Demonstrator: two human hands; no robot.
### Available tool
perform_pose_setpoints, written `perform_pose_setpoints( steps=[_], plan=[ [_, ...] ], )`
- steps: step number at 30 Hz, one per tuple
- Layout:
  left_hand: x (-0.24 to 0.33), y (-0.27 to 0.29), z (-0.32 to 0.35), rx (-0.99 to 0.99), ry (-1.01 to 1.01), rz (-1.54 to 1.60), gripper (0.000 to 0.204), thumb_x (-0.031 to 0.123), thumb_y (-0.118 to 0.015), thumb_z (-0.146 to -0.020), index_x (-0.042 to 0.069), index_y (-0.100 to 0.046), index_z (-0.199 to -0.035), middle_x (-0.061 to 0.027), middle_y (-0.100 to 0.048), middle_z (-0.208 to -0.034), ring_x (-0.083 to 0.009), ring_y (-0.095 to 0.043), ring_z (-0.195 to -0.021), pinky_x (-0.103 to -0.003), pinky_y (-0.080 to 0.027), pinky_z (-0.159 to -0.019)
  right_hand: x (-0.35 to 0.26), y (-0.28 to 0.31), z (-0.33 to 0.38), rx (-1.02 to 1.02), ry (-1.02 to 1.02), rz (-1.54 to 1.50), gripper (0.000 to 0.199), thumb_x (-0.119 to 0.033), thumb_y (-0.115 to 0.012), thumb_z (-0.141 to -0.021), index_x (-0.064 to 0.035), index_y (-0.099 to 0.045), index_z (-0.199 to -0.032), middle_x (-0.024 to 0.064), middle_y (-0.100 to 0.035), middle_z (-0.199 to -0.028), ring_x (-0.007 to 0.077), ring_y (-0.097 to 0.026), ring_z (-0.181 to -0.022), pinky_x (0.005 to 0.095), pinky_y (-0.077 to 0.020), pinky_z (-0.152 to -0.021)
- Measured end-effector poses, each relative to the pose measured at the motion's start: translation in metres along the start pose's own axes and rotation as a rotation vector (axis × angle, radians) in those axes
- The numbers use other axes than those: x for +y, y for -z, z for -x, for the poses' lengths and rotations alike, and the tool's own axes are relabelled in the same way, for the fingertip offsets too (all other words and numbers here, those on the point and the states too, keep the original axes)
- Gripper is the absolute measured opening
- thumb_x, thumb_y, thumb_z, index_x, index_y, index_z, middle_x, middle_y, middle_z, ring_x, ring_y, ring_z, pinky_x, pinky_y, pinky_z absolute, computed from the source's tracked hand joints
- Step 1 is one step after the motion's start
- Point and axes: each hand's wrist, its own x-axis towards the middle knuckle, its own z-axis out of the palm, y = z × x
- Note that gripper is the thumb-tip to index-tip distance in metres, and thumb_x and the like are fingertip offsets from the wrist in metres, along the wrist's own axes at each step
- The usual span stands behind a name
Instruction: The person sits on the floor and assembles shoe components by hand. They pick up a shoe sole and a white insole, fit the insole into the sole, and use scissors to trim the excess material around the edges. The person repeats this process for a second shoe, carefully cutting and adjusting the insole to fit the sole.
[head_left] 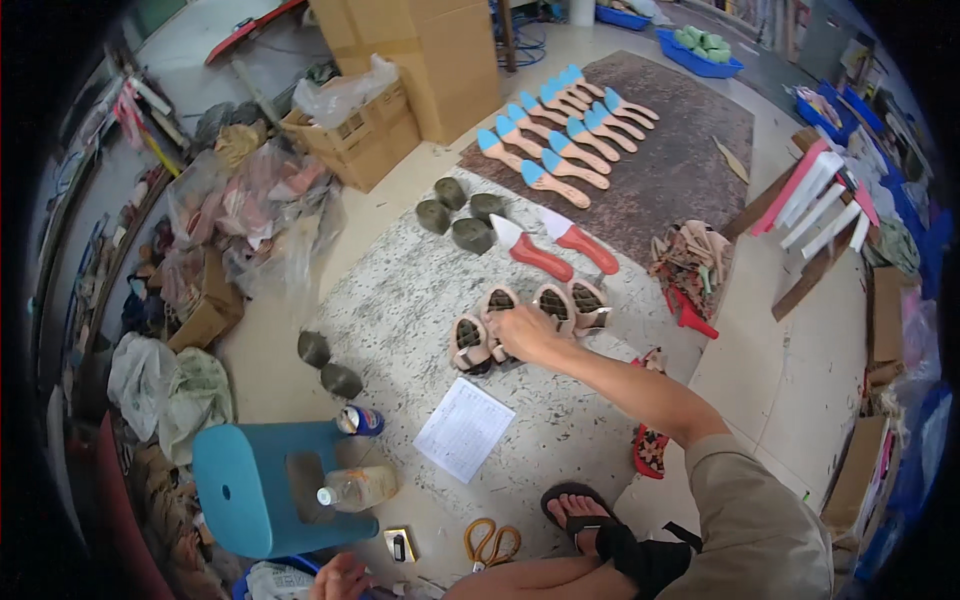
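Observation:
My right hand [522,334] reaches across the board with its fingers curled onto one beige shoe [500,298] in a row. Its fingertips are partly hidden. Beside it stand a beige shoe [468,340] on the left and two more, a middle shoe [554,305] and an end shoe [588,300], all with dark insides. My left hand [342,578] is low at the bottom edge, partly cut off, its fingers loosely bent and apart with nothing visible in them. Just in front of the shoes lies a written sheet of paper [465,428].
Red shoe lasts [540,258], dark round lumps [472,235] and blue-tipped insoles [567,185] lie farther off. Near my left are a blue stool [265,490], bottle [360,488], can [362,420] and scissors [490,542]. A pink-and-white rack [820,195] stands right.

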Motion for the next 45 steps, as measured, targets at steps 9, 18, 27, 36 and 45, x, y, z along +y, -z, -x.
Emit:
perform_pose_setpoints(
  steps=[9,18,27,36,45],
  plan=[
    [0.075,-0.015,0.080,-0.095,-0.065,-0.403,0.044,0.021,-0.059,-0.096,-0.002,-0.052,-0.133,-0.0199,-0.062,-0.124,-0.0278,-0.060,-0.113,-0.039,-0.048,-0.097,0.022,0.028,0.106,-0.244,-0.293,-0.041,0.030,-0.026,-0.070,-0.080,-0.0036,-0.065,-0.099,0.0167,-0.068,-0.103,0.0377,-0.066,-0.094,0.0488,-0.0519,-0.079],
    [0.071,-0.074,0.003,-0.440,0.035,-0.723,0.030,0.021,-0.055,-0.097,0.000,-0.061,-0.118,-0.0165,-0.069,-0.104,-0.0248,-0.065,-0.094,-0.035,-0.050,-0.082,0.152,0.015,0.272,-0.184,-0.859,0.206,0.058,-0.037,-0.077,-0.073,-0.0050,-0.058,-0.117,0.0203,-0.065,-0.108,0.0381,-0.064,-0.101,0.0491,-0.0515,-0.086],
    [0.058,-0.085,-0.012,-0.538,-0.199,-0.757,0.027,0.018,-0.054,-0.096,-0.002,-0.065,-0.111,-0.0194,-0.069,-0.096,-0.0230,-0.064,-0.091,-0.036,-0.050,-0.083,0.165,-0.027,0.283,0.128,-1.010,0.225,0.073,-0.037,-0.082,-0.067,-0.0039,-0.052,-0.123,0.0200,-0.057,-0.118,0.0411,-0.057,-0.108,0.0486,-0.0474,-0.093],
    [0.041,-0.066,-0.001,-0.480,-0.026,-0.591,0.033,0.023,-0.053,-0.097,-0.003,-0.065,-0.112,-0.0160,-0.070,-0.091,-0.0192,-0.063,-0.086,-0.033,-0.050,-0.078,0.210,-0.012,0.285,0.116,-0.890,-0.056,0.041,-0.021,-0.074,-0.069,0.0006,-0.062,-0.102,0.0234,-0.064,-0.096,0.0373,-0.064,-0.093,0.0446,-0.0519,-0.082],
    [0.041,-0.064,-0.011,-0.555,0.139,-0.541,0.031,0.027,-0.056,-0.099,0.005,-0.067,-0.117,-0.0109,-0.070,-0.089,-0.0143,-0.063,-0.079,-0.028,-0.050,-0.072,0.133,0.079,0.256,0.009,-0.779,-0.769,0.024,-0.013,-0.070,-0.083,0.0012,-0.066,-0.102,0.0149,-0.068,-0.084,0.0198,-0.065,-0.081,0.0345,-0.0512,-0.077]
  ],
)
